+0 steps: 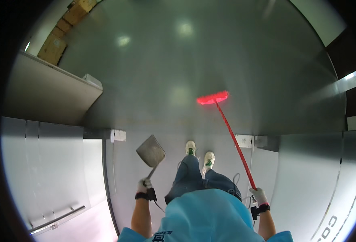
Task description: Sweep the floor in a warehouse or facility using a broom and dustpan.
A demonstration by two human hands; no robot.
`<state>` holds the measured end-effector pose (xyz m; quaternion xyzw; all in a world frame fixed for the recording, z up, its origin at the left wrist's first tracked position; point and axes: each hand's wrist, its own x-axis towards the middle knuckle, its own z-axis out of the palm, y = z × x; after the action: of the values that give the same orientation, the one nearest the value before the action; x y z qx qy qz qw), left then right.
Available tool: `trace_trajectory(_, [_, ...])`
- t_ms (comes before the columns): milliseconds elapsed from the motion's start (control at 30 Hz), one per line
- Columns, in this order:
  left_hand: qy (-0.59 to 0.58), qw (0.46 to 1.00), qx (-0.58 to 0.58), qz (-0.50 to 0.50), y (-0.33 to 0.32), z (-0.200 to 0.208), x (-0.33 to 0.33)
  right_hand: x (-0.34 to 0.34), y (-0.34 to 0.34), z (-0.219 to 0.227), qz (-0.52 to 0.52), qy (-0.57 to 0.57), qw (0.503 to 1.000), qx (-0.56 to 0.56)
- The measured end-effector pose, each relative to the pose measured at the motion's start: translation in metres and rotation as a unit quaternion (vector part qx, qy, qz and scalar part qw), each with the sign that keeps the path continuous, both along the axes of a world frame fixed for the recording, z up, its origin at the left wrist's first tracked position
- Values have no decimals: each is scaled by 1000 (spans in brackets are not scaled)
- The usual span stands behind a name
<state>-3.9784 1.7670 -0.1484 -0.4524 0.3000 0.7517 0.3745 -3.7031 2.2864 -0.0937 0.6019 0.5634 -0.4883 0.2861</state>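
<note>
Partly out of sight within the hands (144, 186) (259, 196): dustpan handle (152, 172), broom handle (236, 145).

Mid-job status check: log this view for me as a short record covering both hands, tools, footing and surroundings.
Left hand: white-gloved, gripping the dustpan's handle
Dustpan: grey, left of the shoes; floor contact unclear
Right hand: white-gloved, closed around the broom's upper end
Broom: red handle, bright red head ahead of the shoes
Footing: light shoes, grey floor
Surroundings: brown boxes, upper left
</note>
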Motion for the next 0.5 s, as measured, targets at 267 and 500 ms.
trace_trajectory(267, [-66, 996, 27, 62, 22, 16, -40, -13, -5, 11, -52, -50, 995, -72])
trace_trajectory(500, [-56, 993, -37, -101, 5, -1, -92, -32, -4, 29, 4, -70, 997, 10])
